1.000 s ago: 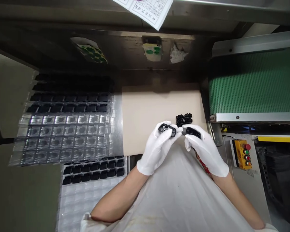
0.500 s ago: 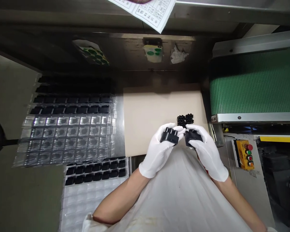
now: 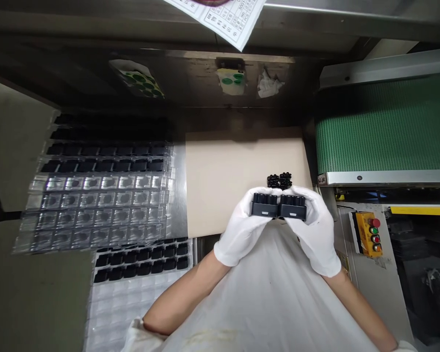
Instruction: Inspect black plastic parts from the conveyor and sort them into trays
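Observation:
My left hand (image 3: pixel 242 227), in a white glove, is closed round a black plastic part (image 3: pixel 264 206) with a row of rounded tubes along its top. A matching black plastic part (image 3: pixel 292 208) is gripped by my right hand (image 3: pixel 313 230), gloved the same way. Both parts are held side by side, their flat fronts towards me, each with a small light mark. Just beyond my fingertips, several small black pieces (image 3: pixel 279 180) lie grouped on a beige board (image 3: pixel 220 181). The gloves partly cover the outer sides of the two parts.
Left of the board stands a clear plastic tray (image 3: pixel 106 215) with rows of black parts at its far end. Below it lies another tray (image 3: pixel 128 308), partly filled. A green conveyor belt (image 3: pixel 385 127) and a yellow button box (image 3: pixel 368 234) are at the right.
My hands have drawn together, bringing the two black parts next to each other. Both parts have been turned, so their fronts now face me in line.

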The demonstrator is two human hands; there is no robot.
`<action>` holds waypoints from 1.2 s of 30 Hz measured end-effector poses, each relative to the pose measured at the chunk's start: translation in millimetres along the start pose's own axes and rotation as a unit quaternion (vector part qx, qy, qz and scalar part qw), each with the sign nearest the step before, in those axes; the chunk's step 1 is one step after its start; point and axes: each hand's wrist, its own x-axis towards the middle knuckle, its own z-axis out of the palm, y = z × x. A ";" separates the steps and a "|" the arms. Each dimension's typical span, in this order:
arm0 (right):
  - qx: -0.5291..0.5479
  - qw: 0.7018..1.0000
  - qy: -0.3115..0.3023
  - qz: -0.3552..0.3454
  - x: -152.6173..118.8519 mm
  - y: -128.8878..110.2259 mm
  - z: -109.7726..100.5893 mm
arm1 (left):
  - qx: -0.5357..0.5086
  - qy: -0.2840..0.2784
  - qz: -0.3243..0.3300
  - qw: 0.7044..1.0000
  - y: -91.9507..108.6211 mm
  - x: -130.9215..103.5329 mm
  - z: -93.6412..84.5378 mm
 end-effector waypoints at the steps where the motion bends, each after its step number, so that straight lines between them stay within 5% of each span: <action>1: -0.033 0.999 0.005 -0.017 -0.3 -0.9 -0.1 | 0.048 0.017 0.022 0.998 0.0 -1.2 1.6; 5: -0.249 0.959 -0.029 -0.133 0.0 -9.8 2.8 | 0.289 0.087 0.135 0.944 -2.4 -5.0 9.9; 8: -0.297 0.937 -0.045 -0.178 1.1 -15.3 7.3 | 0.350 0.098 0.155 0.919 -5.6 -3.6 13.4; 13: -0.249 0.952 -0.012 -0.179 1.0 -2.6 10.0 | 0.285 0.100 0.109 0.947 -5.8 3.0 12.3; 19: -0.218 0.953 -0.046 -0.206 1.0 19.8 6.8 | 0.152 0.009 0.038 0.988 -4.8 4.7 4.8; 26: -0.197 0.951 -0.078 -0.226 1.6 24.2 4.3 | 0.128 -0.035 0.035 0.991 -6.9 -0.2 -0.3; 36: -0.092 0.992 -0.027 -0.087 -10.3 16.6 -2.8 | 0.255 0.008 0.046 0.966 3.2 -6.3 -9.4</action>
